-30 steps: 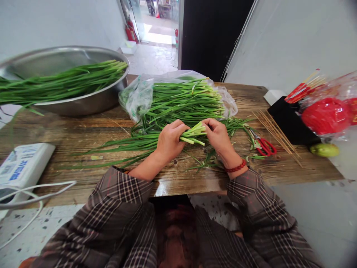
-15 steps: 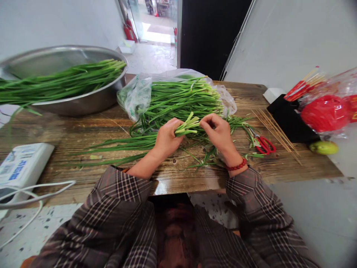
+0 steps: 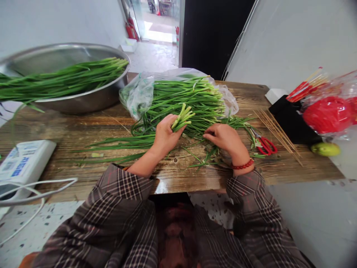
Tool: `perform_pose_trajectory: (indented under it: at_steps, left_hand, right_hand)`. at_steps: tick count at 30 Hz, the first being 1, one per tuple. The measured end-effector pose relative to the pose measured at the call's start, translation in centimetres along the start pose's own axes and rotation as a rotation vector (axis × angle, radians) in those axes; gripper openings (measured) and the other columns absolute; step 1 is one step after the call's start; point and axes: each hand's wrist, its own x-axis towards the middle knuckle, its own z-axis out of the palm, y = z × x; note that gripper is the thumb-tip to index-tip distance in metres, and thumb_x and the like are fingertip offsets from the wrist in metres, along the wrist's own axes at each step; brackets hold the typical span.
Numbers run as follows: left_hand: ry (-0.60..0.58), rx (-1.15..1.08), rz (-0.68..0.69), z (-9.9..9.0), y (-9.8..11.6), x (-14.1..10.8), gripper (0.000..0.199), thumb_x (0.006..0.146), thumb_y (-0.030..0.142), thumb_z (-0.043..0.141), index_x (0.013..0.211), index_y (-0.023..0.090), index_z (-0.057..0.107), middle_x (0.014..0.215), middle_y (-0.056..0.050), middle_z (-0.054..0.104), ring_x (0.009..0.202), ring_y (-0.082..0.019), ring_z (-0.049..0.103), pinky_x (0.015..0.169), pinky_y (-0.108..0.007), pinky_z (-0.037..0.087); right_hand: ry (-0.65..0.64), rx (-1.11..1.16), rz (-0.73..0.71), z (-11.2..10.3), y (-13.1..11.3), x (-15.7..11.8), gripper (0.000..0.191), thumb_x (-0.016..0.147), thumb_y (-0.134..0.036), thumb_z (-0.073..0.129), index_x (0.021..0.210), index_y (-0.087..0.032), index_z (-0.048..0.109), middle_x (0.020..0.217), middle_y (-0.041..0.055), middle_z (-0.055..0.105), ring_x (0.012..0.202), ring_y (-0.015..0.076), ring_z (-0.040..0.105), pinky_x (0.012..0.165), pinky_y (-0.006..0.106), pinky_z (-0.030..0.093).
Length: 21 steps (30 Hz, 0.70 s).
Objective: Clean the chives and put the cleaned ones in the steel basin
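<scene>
My left hand [image 3: 166, 134] is closed around a small bunch of garlic chives [image 3: 182, 118]. Their pale stem ends stick up past my thumb, and the green leaves trail left across the wooden table. Apart from that bunch, lower and to the right, my right hand [image 3: 223, 138] has its fingertips pinched over the loose trimmings [image 3: 205, 160]. Whatever is between those fingertips is hidden. Just beyond both hands a large pile of garlic chives [image 3: 186, 95] lies on a clear plastic bag [image 3: 138, 93].
A steel basin [image 3: 92, 99] holding more chives stands at the far left. A white device [image 3: 30, 158] with a cable sits nearer on that side. Red-handled scissors [image 3: 266, 146], wooden skewers [image 3: 276, 134], a black holder [image 3: 292, 121] and a yellow-green fruit [image 3: 325, 149] are on the right.
My right hand has moved away from the stem ends, down and to the right over the trimmings. My left hand keeps its bunch, with the stems now tilted more upward.
</scene>
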Motion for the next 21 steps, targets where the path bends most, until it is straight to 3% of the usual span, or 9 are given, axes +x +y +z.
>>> perform_pose_trajectory:
  at_steps: [3,6,13,18,21]
  left_hand:
    - [0.001,-0.006,0.026,0.0,-0.1,0.0,0.023,0.088,0.034,0.062,0.073,0.017,0.057,0.072,-0.001,0.056,0.073,-0.015,0.055,0.07,-0.028,0.044]
    - [-0.01,-0.011,0.078,-0.1,0.1,0.1,0.022,0.088,0.032,0.062,0.072,0.017,0.058,0.071,-0.001,0.055,0.072,-0.016,0.055,0.069,-0.028,0.045]
    - [-0.091,-0.106,0.148,0.0,0.7,-0.2,0.013,0.087,0.026,0.06,0.094,0.017,0.067,0.103,-0.007,0.07,0.097,-0.019,0.065,0.087,-0.03,0.049]
    - [-0.279,-0.045,0.002,0.2,0.6,-0.4,0.009,0.084,0.025,0.062,0.085,0.017,0.067,0.079,-0.001,0.069,0.074,-0.016,0.063,0.067,-0.025,0.045]
    - [-0.257,-0.076,-0.076,0.3,0.3,-0.3,0.011,0.082,0.023,0.064,0.073,0.016,0.062,0.067,0.001,0.063,0.065,-0.014,0.058,0.06,-0.024,0.041]
  right_hand:
    - [-0.049,-0.026,-0.016,0.1,-0.2,0.1,0.003,0.079,-0.025,0.07,0.08,-0.023,0.071,0.077,0.0032,0.065,0.072,0.0173,0.056,0.06,0.028,0.033]
    - [-0.027,0.078,-0.041,0.1,-0.5,0.3,0.006,0.082,-0.021,0.064,0.086,-0.021,0.068,0.082,0.0032,0.066,0.074,0.0169,0.058,0.065,0.028,0.039]
    - [0.229,0.423,-0.232,0.3,-1.6,0.7,0.011,0.088,-0.024,0.059,0.089,-0.021,0.07,0.088,0.0036,0.072,0.083,0.0179,0.065,0.079,0.031,0.048]
    - [0.265,0.598,-0.156,0.5,-2.2,0.8,0.013,0.086,-0.032,0.062,0.086,-0.022,0.071,0.081,0.0016,0.073,0.074,0.0161,0.066,0.072,0.03,0.051]
    - [0.277,0.825,-0.007,0.3,-2.1,0.8,0.024,0.09,-0.042,0.057,0.09,-0.021,0.07,0.072,0.0,0.069,0.06,0.0121,0.063,0.058,0.025,0.049]
